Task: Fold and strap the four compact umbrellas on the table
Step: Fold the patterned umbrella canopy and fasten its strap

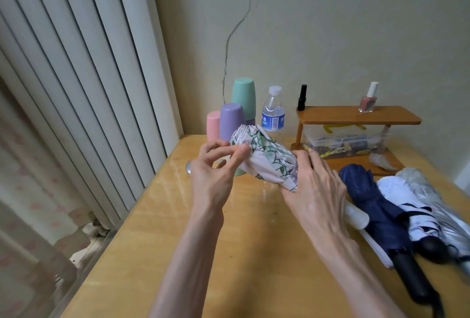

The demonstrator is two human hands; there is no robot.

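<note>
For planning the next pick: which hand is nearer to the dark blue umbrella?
Right. The right hand, gripping the floral umbrella, is just left of the dark blue umbrella; the left hand pinches the fabric farther left.

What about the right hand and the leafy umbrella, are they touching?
Touching. The head view shows the right hand gripping the near end of the leafy umbrella, with cloth bunched under its fingers.

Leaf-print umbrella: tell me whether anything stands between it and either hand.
Nothing visible does. The left hand pinches the leaf-print umbrella at its gathered fabric end, and the right hand grips its other end. The cups stand behind it, and the navy umbrella lies off to the right.
</note>
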